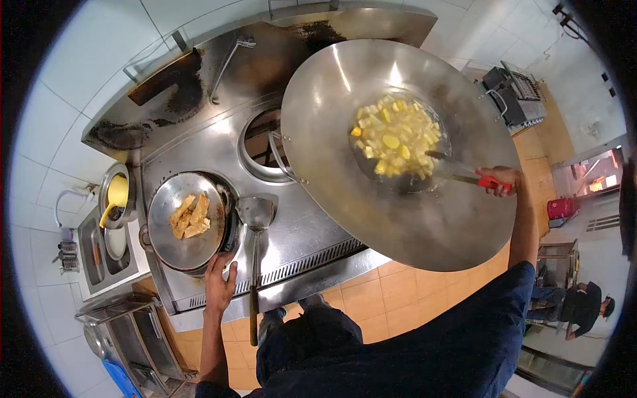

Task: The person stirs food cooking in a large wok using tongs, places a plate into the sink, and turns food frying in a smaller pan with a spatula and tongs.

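Note:
My right hand is closed around the red grip of a pair of tongs. The tongs' dark tips reach into a large metal wok, at the edge of chopped pale-yellow pieces in bubbling liquid. Some rounder, brighter yellow slices lie among them. At the left, my left hand has its fingers extended by the near rim of a shallow metal pan; whether they touch it I cannot tell. Several golden-brown fried pieces lie in that pan. A wok spatula rests on the stove to the right of my left hand.
The steel stove has a round burner opening between pan and wok. A faucet stands behind. Far left are a sink and a yellow ladle. A rack stands lower left; another person is far right.

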`<state>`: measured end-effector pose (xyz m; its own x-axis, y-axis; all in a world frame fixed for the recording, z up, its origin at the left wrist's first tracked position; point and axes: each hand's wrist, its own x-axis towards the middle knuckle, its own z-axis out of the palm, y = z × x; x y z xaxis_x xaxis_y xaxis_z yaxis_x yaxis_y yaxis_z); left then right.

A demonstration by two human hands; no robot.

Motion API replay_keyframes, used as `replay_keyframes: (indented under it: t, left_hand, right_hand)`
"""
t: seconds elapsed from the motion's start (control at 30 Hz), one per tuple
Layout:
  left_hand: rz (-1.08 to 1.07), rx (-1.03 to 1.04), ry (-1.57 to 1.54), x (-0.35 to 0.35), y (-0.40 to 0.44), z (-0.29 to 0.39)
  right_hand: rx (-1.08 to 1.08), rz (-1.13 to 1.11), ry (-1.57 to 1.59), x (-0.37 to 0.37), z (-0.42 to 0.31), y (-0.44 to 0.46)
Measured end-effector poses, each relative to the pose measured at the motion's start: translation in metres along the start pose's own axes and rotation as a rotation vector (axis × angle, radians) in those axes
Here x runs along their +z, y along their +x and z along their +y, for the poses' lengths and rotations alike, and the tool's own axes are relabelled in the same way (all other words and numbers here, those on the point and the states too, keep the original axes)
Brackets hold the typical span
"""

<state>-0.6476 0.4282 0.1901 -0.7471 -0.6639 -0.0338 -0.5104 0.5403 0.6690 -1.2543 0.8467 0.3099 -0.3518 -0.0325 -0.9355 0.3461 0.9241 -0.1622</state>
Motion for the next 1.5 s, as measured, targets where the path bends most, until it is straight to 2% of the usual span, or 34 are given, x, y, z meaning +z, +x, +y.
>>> replay_keyframes:
  t: [0.1,0.23,0.3,0.47,0.6,0.73,0.83,0.97,1.07,1.17,1.27,1.43,1.5]
  left_hand:
    - [-0.011,-0.017,-0.023,0.002,0.002,0.001]
    - [-0.016,-0.029,-0.010,0.005,0.001,0.000]
    - [-0.011,-0.025,0.006,0.002,0.001,0.001]
    - [0.006,-0.036,0.036,-0.007,-0.004,0.004]
    - [0.014,-0.041,0.046,-0.012,-0.006,0.007]
    - [0.005,-0.041,0.036,-0.014,-0.004,0.007]
    - [0.015,-0.020,0.023,-0.009,0.000,0.000]
    - [0.032,0.009,-0.022,-0.003,0.005,-0.004]
    - [0.018,0.008,-0.029,0.002,0.009,-0.010]
    - [0.012,-0.015,-0.025,0.008,0.011,-0.011]
    - [-0.008,0.024,0.032,0.002,0.014,0.004]
    - [0.008,0.042,0.029,-0.006,0.015,0.011]
    - [-0.010,0.008,0.028,-0.007,0.015,0.014]
  right_hand:
    - [-0.020,-0.004,-0.029,0.009,0.007,0.010]
    - [-0.186,0.006,0.117,0.039,-0.015,0.048]
    - [-0.261,-0.035,0.213,0.047,-0.033,0.084]
    - [-0.442,0.097,0.236,0.083,-0.099,0.132]
    - [-0.546,0.084,0.247,0.095,-0.135,0.133]
    - [-0.636,0.129,0.278,0.083,-0.130,0.086]
    - [-0.530,0.087,0.325,0.041,-0.097,0.075]
    - [-0.245,0.236,0.127,0.010,-0.040,0.037]
    - [-0.116,0.178,0.086,0.003,-0.011,0.036]
    - [-0.215,0.148,0.175,0.008,-0.010,0.072]
    - [-0.214,0.124,0.199,0.027,-0.048,0.115]
    - [-0.460,0.304,0.148,0.058,-0.123,0.143]
    - [-0.444,0.354,0.044,0.074,-0.149,0.127]
